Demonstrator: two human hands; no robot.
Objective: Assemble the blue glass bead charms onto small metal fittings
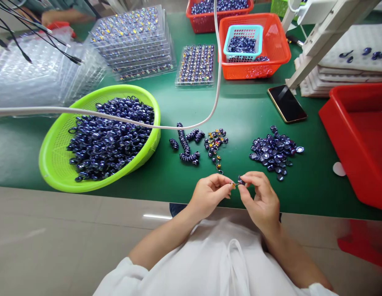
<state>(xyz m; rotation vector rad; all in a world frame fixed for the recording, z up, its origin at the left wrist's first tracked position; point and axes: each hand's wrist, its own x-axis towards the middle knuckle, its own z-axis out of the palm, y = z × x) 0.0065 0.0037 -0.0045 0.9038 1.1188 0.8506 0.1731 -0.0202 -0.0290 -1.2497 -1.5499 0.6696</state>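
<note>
Close together at the table's front edge, both my hands are pinched over tiny parts. My left hand [209,195] grips a small gold-coloured piece [233,186] between thumb and forefinger. Opposite it, my right hand [261,199] pinches a dark blue shiny piece [240,181]; a thin link seems to run between the two pieces. Just beyond my left hand lies a small heap of gold and dark round pieces [215,142]. Dark blue rings [183,139] lie in stacked rows left of that. Flat dark blue gem-like pieces [274,152] form a loose pile to the right.
A green basket [52,172] of dark blue rings stands left, with a white cable [175,127] crossing over it. Behind are stacked clear trays [144,53], a filled tray [195,65] and a red basket [255,72]. A phone [287,103] and red bin [348,144] are right.
</note>
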